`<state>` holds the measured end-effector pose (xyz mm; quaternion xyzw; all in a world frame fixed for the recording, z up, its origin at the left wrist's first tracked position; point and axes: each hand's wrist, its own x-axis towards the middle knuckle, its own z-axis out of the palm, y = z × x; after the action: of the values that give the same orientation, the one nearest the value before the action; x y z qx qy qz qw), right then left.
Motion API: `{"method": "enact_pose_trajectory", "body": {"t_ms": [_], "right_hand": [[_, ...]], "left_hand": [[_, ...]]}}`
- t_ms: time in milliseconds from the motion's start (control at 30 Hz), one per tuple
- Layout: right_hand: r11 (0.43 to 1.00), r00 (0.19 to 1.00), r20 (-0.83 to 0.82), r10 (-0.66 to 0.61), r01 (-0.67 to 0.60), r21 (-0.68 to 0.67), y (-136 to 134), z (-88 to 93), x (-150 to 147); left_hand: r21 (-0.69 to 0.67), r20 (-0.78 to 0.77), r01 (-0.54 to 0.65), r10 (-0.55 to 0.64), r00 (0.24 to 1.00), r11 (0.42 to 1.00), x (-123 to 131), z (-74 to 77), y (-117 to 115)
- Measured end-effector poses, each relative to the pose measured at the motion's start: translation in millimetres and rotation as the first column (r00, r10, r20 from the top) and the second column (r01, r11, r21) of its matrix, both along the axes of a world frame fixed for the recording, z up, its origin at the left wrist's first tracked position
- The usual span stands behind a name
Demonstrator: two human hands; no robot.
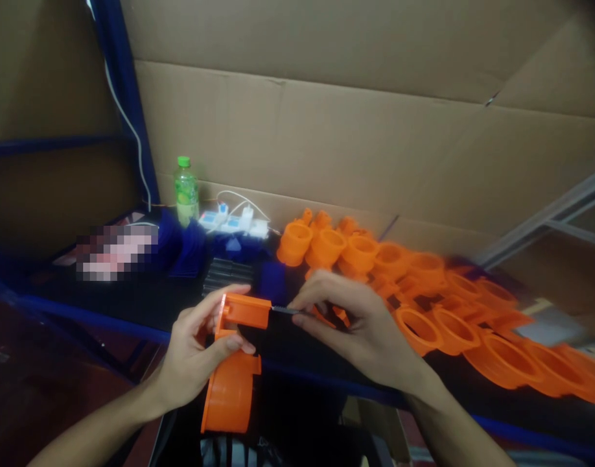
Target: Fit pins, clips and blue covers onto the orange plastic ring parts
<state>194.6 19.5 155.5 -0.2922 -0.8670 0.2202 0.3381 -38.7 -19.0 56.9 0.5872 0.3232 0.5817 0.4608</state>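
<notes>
My left hand (200, 350) is closed around an orange plastic part (229, 395), which has a round cup-like body below and a narrow box-shaped arm at its upper end. Between the thumb and fingers of my right hand (346, 318) is a thin dark strip with a toothed edge (284, 310). The strip's left tip meets the open end of the box-shaped arm; whether it is inside cannot be made out. Behind my left hand lies a stack of dark strips (227, 275) on the black table.
Rows of similar orange parts (360, 253) cover the table's right side. At the back stand a green-capped bottle (186, 191) and a white power strip (236, 224) with cables. Dark blue pieces (185, 250) lie at left. A cardboard wall (326, 130) closes off the back.
</notes>
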Motion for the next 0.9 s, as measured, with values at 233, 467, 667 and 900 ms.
{"method": "enact_pose_trajectory", "body": {"t_ms": [233, 467, 667, 900], "right_hand": [[0.999, 0.999, 0.022, -0.029, 0.029, 0.025, -5, -3.4, 4], [0.998, 0.997, 0.049, -0.062, 0.063, -0.02, -6, -8.0, -1], [0.988, 0.996, 0.034, -0.082, 0.085, -0.126, 5, -11.3, -11], [0.983, 0.999, 0.027, -0.047, 0.051, -0.176, 15, -5.5, -24]], "left_hand": [[-0.044, -0.061, -0.021, 0.019, 0.998, 0.999, 2, 5.7, -5], [-0.072, -0.085, 0.009, -0.015, 0.996, 0.997, 4, 3.4, -2], [-0.141, -0.073, 0.004, -0.015, 0.997, 0.99, 8, 1.5, 1], [-0.195, -0.048, 0.009, -0.019, 0.999, 0.981, 7, 1.9, 6]]}}
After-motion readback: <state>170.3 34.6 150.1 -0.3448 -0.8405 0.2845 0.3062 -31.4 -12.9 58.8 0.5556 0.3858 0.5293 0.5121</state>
